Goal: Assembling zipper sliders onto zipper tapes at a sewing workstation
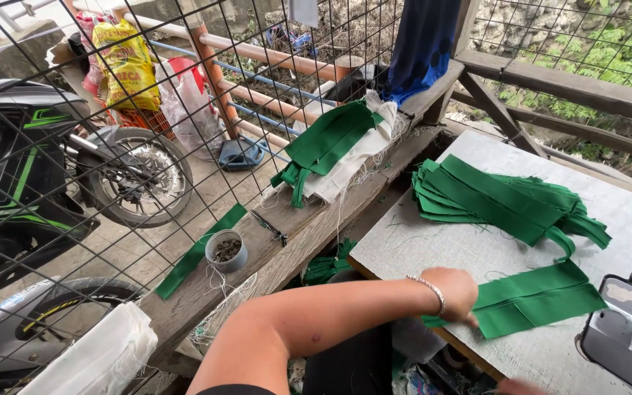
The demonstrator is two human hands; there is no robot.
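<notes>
From the head camera, the only view I had, the left hand (456, 292) lay flat, palm down, on the near end of a folded green fabric piece (532, 300) that rested on the grey worktable (433, 245), close to its front edge. The fingers were pressed together on the cloth rather than gripping it. The right hand (517, 386) showed only as a sliver at the bottom edge of the frame, so I could not tell whether it was spread, closed or holding anything.

Behind the piece sat a stack of green strips (491, 197), fanned out and loosely piled, and at the right edge stood the sewing machine (623, 329). On the wooden ledge (287, 249) to the left lay another bundle of green and white cloth (338, 150), a small grey cup (226, 250) and a pair of snips (268, 227) (both near the ledge's outer edge).

My worry was the fold: with only one palm on one end, the far end of the piece could slide or open and the edges come out of line. The piece also overhung toward the table's front, so a careless drag might pull it off. The loose stack could snag and come along, and the cup looked easy to knock from the ledge.
</notes>
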